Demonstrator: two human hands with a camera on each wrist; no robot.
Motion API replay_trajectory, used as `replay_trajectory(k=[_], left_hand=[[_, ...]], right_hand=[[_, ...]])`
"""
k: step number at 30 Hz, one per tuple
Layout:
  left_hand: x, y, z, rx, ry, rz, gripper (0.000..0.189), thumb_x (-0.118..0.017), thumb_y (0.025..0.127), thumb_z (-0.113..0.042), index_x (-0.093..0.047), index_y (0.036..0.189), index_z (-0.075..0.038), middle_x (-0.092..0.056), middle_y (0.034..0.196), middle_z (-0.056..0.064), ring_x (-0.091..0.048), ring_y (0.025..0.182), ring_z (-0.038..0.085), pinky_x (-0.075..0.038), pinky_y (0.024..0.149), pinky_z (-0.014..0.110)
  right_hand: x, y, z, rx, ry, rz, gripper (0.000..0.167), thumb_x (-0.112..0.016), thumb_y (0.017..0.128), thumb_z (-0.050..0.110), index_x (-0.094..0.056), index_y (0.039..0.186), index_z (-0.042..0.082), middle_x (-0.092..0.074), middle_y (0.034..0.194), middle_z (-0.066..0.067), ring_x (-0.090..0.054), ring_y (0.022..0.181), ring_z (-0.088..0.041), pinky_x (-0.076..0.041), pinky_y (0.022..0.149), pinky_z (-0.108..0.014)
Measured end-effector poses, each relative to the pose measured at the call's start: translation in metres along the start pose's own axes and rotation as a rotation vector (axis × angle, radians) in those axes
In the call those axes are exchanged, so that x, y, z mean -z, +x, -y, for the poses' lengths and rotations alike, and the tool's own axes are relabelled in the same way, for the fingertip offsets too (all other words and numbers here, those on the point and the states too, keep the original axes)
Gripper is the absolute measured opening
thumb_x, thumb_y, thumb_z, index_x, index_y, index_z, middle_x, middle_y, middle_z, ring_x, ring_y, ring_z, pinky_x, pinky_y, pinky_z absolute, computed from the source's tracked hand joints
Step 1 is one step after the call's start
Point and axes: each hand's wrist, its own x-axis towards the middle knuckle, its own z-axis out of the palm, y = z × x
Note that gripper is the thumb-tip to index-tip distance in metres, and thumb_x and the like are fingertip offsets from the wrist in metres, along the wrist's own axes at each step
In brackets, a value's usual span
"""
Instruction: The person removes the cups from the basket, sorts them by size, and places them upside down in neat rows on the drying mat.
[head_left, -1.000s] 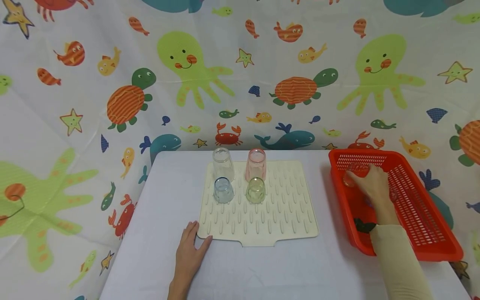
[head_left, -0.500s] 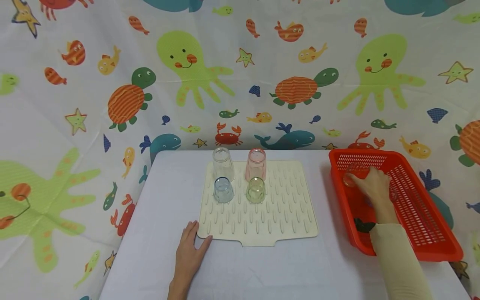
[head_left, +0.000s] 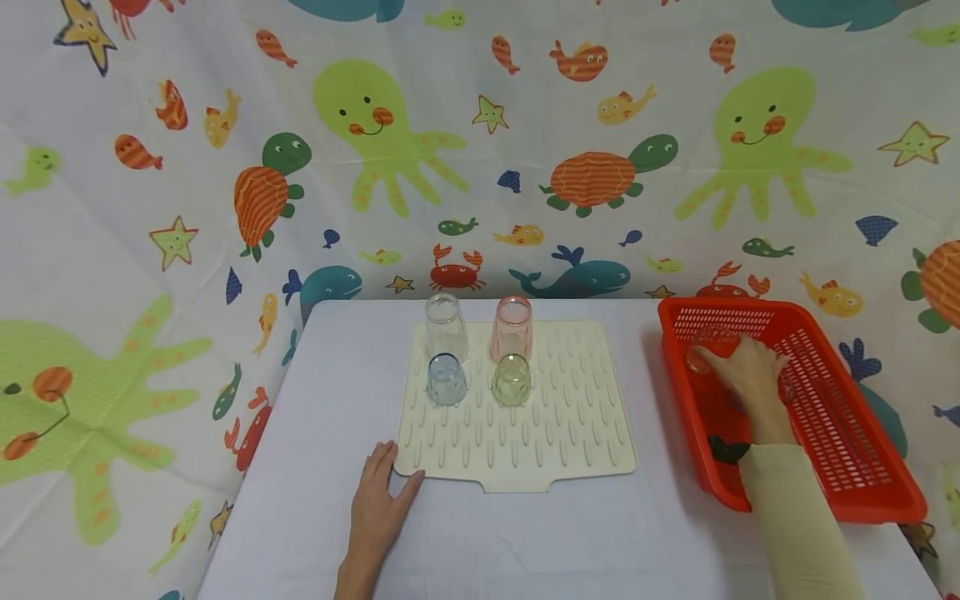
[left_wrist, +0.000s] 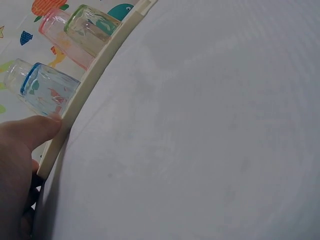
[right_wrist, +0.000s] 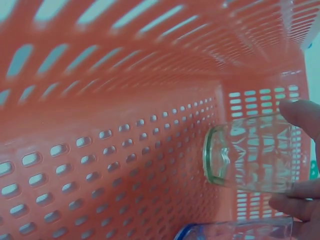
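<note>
My right hand is down inside the red plastic basket. In the right wrist view its thumb and fingers grip a clear drinking glass with a green rim, lying sideways. Below that is part of a blue-rimmed glass. My left hand rests at the near left corner of a cream draining mat, its thumb on the edge, as the left wrist view shows close up. On the mat stand a tall clear glass, a tall pink glass, a short blue glass and a short green glass.
The basket has slotted walls and sits at the table's right side, also holding a dark green object. A white cloth covers the table. Behind and to the left hangs a curtain printed with sea animals.
The left part of the curtain has shifted to the right. Both hands stay almost where they were, the right one in the basket and the left one at the mat's corner.
</note>
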Motion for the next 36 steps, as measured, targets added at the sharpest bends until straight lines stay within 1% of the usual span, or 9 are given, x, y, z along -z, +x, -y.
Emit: replay_trajectory(k=[4, 8, 11, 14, 17, 19, 22, 29, 36], left_hand=[[0.000, -0.001, 0.000, -0.015, -0.001, -0.022, 0.075, -0.078, 0.087, -0.039, -0.051, 0.143, 0.002, -0.048, 0.152, 0.016, -0.035, 0.149, 0.036, -0.028, 0.125, 0.052], [0.000, -0.001, 0.001, -0.011, -0.002, -0.019, 0.075, -0.077, 0.087, -0.039, -0.050, 0.143, 0.002, -0.048, 0.152, 0.016, -0.035, 0.149, 0.036, -0.028, 0.125, 0.053], [0.000, 0.000, 0.001, -0.005, 0.001, -0.010, 0.075, -0.077, 0.088, -0.040, -0.050, 0.144, 0.002, -0.047, 0.153, 0.016, -0.034, 0.149, 0.036, -0.027, 0.126, 0.052], [0.000, -0.001, 0.001, 0.000, -0.007, -0.008, 0.075, -0.077, 0.088, -0.039, -0.050, 0.144, 0.002, -0.047, 0.153, 0.016, -0.034, 0.149, 0.036, -0.026, 0.126, 0.051], [0.000, -0.001, 0.001, 0.004, -0.013, -0.001, 0.075, -0.077, 0.088, -0.038, -0.050, 0.144, 0.002, -0.047, 0.154, 0.016, -0.034, 0.149, 0.036, -0.026, 0.127, 0.051], [0.001, -0.001, 0.000, 0.008, -0.007, 0.004, 0.075, -0.077, 0.088, -0.039, -0.049, 0.145, 0.001, -0.046, 0.154, 0.016, -0.034, 0.150, 0.036, -0.026, 0.127, 0.051], [0.000, -0.001, 0.000, 0.007, 0.000, 0.009, 0.075, -0.077, 0.088, -0.040, -0.049, 0.145, 0.001, -0.046, 0.154, 0.016, -0.034, 0.150, 0.036, -0.026, 0.126, 0.051], [0.001, -0.001, 0.000, 0.001, 0.000, 0.005, 0.075, -0.076, 0.088, -0.041, -0.049, 0.145, 0.001, -0.046, 0.154, 0.016, -0.034, 0.150, 0.035, -0.026, 0.127, 0.051], [0.002, -0.001, 0.000, 0.005, -0.007, 0.013, 0.076, -0.075, 0.089, -0.042, -0.048, 0.145, 0.001, -0.045, 0.155, 0.015, -0.032, 0.150, 0.035, -0.025, 0.127, 0.052]], right_hand=[[0.001, 0.000, 0.001, -0.001, 0.006, -0.006, 0.102, -0.053, 0.091, 0.069, -0.036, 0.136, -0.021, -0.048, 0.118, -0.043, -0.038, 0.117, -0.063, -0.004, 0.112, -0.085], [0.002, -0.002, 0.003, -0.005, 0.021, -0.011, 0.100, -0.054, 0.091, 0.069, -0.038, 0.134, -0.020, -0.052, 0.115, -0.042, -0.040, 0.116, -0.063, -0.002, 0.113, -0.084], [0.003, -0.004, 0.004, -0.016, 0.041, -0.017, 0.098, -0.056, 0.090, 0.068, -0.040, 0.133, -0.019, -0.053, 0.113, -0.040, -0.040, 0.114, -0.060, -0.005, 0.115, -0.082], [0.004, -0.006, 0.005, -0.048, 0.084, -0.011, 0.101, -0.057, 0.089, 0.069, -0.037, 0.137, -0.017, -0.050, 0.117, -0.039, -0.040, 0.111, -0.056, -0.027, 0.113, -0.076], [0.006, -0.009, 0.007, -0.076, 0.152, 0.003, 0.106, -0.057, 0.088, 0.071, -0.030, 0.146, -0.014, -0.045, 0.126, -0.038, -0.042, 0.109, -0.051, -0.050, 0.097, -0.070], [0.008, -0.011, 0.008, -0.083, 0.193, 0.008, 0.109, -0.057, 0.087, 0.071, -0.026, 0.150, -0.012, -0.043, 0.130, -0.037, -0.045, 0.108, -0.049, -0.058, 0.086, -0.066], [0.010, -0.012, 0.010, -0.069, 0.219, -0.007, 0.110, -0.057, 0.087, 0.072, -0.024, 0.152, -0.011, -0.043, 0.133, -0.037, -0.047, 0.108, -0.049, -0.059, 0.085, -0.065], [0.016, -0.017, 0.018, -0.045, 0.227, -0.043, 0.109, -0.058, 0.088, 0.071, -0.024, 0.153, -0.010, -0.044, 0.138, -0.037, -0.047, 0.114, -0.050, -0.049, 0.098, -0.071], [0.023, -0.023, 0.026, -0.050, 0.250, -0.050, 0.111, -0.058, 0.086, 0.073, -0.023, 0.154, -0.007, -0.043, 0.141, -0.035, -0.046, 0.116, -0.049, -0.050, 0.097, -0.071]])
